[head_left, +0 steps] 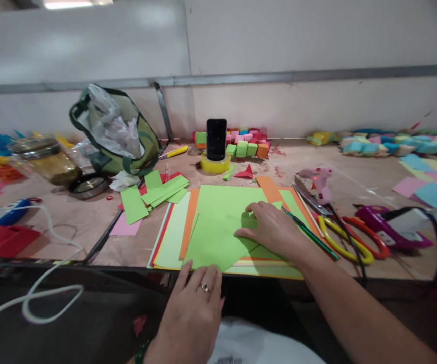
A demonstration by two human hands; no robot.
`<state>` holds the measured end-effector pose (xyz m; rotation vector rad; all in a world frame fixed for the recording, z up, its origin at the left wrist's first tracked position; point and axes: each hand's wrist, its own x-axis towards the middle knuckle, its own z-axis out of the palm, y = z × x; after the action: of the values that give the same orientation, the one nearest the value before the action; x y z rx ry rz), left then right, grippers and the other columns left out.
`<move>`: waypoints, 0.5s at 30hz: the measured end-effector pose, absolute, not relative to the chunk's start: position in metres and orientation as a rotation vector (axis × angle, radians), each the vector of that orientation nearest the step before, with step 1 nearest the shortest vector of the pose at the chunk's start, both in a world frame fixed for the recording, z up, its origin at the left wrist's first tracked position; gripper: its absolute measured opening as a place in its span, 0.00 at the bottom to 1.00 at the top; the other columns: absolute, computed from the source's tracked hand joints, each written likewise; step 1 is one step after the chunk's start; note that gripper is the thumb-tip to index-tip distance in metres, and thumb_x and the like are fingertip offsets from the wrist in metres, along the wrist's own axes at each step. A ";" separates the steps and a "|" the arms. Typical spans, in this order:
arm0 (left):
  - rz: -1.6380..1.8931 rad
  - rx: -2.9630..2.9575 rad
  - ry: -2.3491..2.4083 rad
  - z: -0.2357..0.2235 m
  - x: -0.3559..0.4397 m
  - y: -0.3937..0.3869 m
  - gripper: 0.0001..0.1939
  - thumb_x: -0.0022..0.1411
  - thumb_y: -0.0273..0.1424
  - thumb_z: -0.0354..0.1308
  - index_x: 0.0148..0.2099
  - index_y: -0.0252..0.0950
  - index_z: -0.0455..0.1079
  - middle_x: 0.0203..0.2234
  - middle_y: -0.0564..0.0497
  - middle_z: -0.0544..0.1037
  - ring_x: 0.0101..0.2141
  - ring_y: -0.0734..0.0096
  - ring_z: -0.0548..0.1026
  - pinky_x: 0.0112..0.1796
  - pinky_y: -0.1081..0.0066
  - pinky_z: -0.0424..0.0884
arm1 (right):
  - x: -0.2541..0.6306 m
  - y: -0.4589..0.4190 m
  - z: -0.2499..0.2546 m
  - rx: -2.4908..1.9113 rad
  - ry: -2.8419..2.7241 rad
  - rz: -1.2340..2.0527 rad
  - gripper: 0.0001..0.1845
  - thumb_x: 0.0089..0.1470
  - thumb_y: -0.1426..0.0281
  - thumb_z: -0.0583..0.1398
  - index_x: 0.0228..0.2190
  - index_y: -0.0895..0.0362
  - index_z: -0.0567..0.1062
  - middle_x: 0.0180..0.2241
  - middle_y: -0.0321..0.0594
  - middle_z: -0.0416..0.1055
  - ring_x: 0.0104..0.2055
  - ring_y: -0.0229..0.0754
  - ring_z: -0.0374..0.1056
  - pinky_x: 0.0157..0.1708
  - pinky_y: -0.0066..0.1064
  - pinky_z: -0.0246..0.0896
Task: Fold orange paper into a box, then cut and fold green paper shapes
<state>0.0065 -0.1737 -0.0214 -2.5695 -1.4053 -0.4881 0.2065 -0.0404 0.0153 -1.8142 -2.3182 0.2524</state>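
L hand (191, 313), w/ a ring on one finger, is lying loosely open, fingertips touching the near edge of the green sheet (218, 222); R hand (279, 227) is arching over its R side, thumb & index wide apart. Whether the tucked R fingers are pinching paper, can't tell. Both hands are steadying or adjusting the sheet, I'd judge; any shift is calling for light, even contact, b/c thin paper creases easily. It's looking bright, smooth & mostly flat, sitting askew atop the multicol. paper stack (178, 217) at the desk's (123, 253) near edge. Green pencils (312, 235) are lying just R of the R hand, scissors (347, 247) beyond; cut green pcs (165, 192) are overlapping L of the stack.
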 end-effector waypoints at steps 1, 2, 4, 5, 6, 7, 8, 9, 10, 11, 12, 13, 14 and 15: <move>-0.516 -2.582 -1.411 -0.020 0.006 -0.174 0.15 0.65 0.30 0.50 0.50 0.31 0.72 0.44 0.45 0.78 0.43 0.60 0.72 0.54 0.57 0.56 | 0.206 -0.038 0.015 -1.844 -2.304 0.307 0.27 0.41 0.52 0.66 0.39 0.57 0.73 0.36 0.46 0.74 0.37 0.50 0.68 0.30 0.33 0.56; -0.538 -2.601 -1.412 -0.020 0.005 -0.173 0.15 0.65 0.30 0.49 0.50 0.31 0.71 0.44 0.45 0.78 0.43 0.60 0.72 0.54 0.56 0.57 | 0.207 -0.036 0.015 -1.851 -2.297 0.352 0.26 0.39 0.52 0.67 0.36 0.56 0.74 0.33 0.43 0.74 0.34 0.48 0.68 0.28 0.31 0.54; -0.590 -2.653 -1.418 -0.018 0.001 -0.171 0.15 0.64 0.29 0.50 0.51 0.34 0.71 0.43 0.46 0.77 0.43 0.60 0.72 0.53 0.55 0.59 | 0.212 -0.032 0.016 -1.820 -2.319 0.406 0.21 0.41 0.51 0.65 0.28 0.55 0.73 0.25 0.37 0.70 0.29 0.42 0.65 0.25 0.29 0.50; -0.635 -2.674 -1.427 -0.018 -0.002 -0.169 0.15 0.64 0.29 0.51 0.51 0.36 0.70 0.44 0.46 0.76 0.43 0.61 0.72 0.53 0.55 0.60 | 0.215 -0.032 0.016 -1.790 -2.331 0.443 0.20 0.43 0.51 0.64 0.24 0.56 0.71 0.22 0.33 0.67 0.27 0.39 0.62 0.24 0.28 0.48; -0.706 -2.675 -1.454 -0.018 -0.006 -0.167 0.15 0.63 0.29 0.52 0.52 0.38 0.69 0.45 0.46 0.75 0.44 0.61 0.72 0.52 0.56 0.62 | 0.219 -0.032 0.017 -1.744 -2.326 0.500 0.21 0.45 0.51 0.63 0.21 0.56 0.68 0.19 0.31 0.62 0.24 0.36 0.59 0.23 0.27 0.47; -0.808 -2.642 -1.501 -0.018 -0.009 -0.164 0.17 0.62 0.29 0.54 0.53 0.39 0.68 0.46 0.46 0.74 0.46 0.60 0.71 0.51 0.57 0.63 | 0.223 -0.034 0.019 -1.684 -2.301 0.580 0.22 0.46 0.52 0.62 0.18 0.56 0.65 0.18 0.29 0.57 0.23 0.34 0.55 0.22 0.27 0.45; -0.945 -2.568 -1.568 -0.018 -0.012 -0.161 0.19 0.61 0.30 0.56 0.55 0.41 0.66 0.49 0.45 0.72 0.48 0.59 0.70 0.51 0.57 0.64 | 0.226 -0.036 0.021 -1.618 -2.252 0.674 0.24 0.46 0.52 0.62 0.17 0.56 0.62 0.18 0.28 0.53 0.22 0.33 0.52 0.22 0.26 0.44; -1.103 -2.465 -1.649 -0.018 -0.016 -0.157 0.24 0.59 0.32 0.58 0.58 0.41 0.63 0.51 0.43 0.69 0.51 0.57 0.68 0.51 0.57 0.65 | 0.228 -0.040 0.025 -1.551 -2.181 0.769 0.25 0.46 0.52 0.62 0.16 0.56 0.60 0.18 0.28 0.50 0.22 0.32 0.49 0.22 0.26 0.43; -1.275 -2.350 -1.745 -0.018 -0.018 -0.153 0.29 0.58 0.33 0.60 0.61 0.41 0.59 0.54 0.42 0.66 0.54 0.55 0.65 0.52 0.56 0.64 | 0.230 -0.044 0.029 -1.488 -2.099 0.854 0.26 0.45 0.52 0.62 0.16 0.56 0.58 0.18 0.28 0.48 0.22 0.32 0.47 0.21 0.27 0.42; -1.463 -2.243 -1.842 -0.019 -0.020 -0.149 0.34 0.57 0.35 0.62 0.63 0.42 0.54 0.56 0.41 0.63 0.56 0.53 0.63 0.53 0.54 0.63 | 0.231 -0.048 0.034 -1.436 -2.021 0.916 0.26 0.45 0.53 0.63 0.16 0.55 0.57 0.19 0.28 0.46 0.22 0.32 0.45 0.21 0.27 0.41; -1.667 -2.170 -1.928 -0.019 -0.021 -0.145 0.38 0.56 0.37 0.62 0.65 0.42 0.50 0.58 0.41 0.61 0.57 0.52 0.61 0.54 0.53 0.62 | 0.232 -0.053 0.038 -1.404 -1.958 0.949 0.27 0.45 0.53 0.63 0.16 0.55 0.56 0.19 0.28 0.46 0.22 0.32 0.45 0.21 0.27 0.41; -1.887 -2.149 -1.996 -0.018 -0.020 -0.141 0.41 0.56 0.38 0.63 0.66 0.43 0.46 0.58 0.41 0.61 0.57 0.52 0.61 0.54 0.53 0.62 | 0.232 -0.058 0.043 -1.381 -1.903 0.968 0.27 0.44 0.53 0.64 0.16 0.55 0.55 0.19 0.28 0.45 0.22 0.32 0.44 0.21 0.27 0.40; -2.121 -2.173 -2.053 -0.018 -0.019 -0.136 0.43 0.55 0.39 0.62 0.67 0.43 0.44 0.57 0.41 0.61 0.57 0.52 0.63 0.54 0.53 0.63 | 0.233 -0.062 0.047 -1.365 -1.854 0.982 0.27 0.44 0.53 0.64 0.16 0.55 0.56 0.19 0.28 0.46 0.22 0.32 0.44 0.21 0.27 0.40; -2.357 -2.233 -2.095 -0.017 -0.016 -0.132 0.44 0.55 0.40 0.62 0.67 0.42 0.43 0.56 0.41 0.62 0.56 0.53 0.65 0.52 0.55 0.65 | 0.232 -0.066 0.050 -1.352 -1.813 1.002 0.27 0.44 0.52 0.64 0.16 0.55 0.56 0.19 0.28 0.46 0.22 0.32 0.45 0.21 0.26 0.40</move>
<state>-0.0158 -0.1324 -0.0166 -2.2333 -2.0946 -2.3567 0.2325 -0.0657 0.0501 -1.3516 -1.8130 1.0020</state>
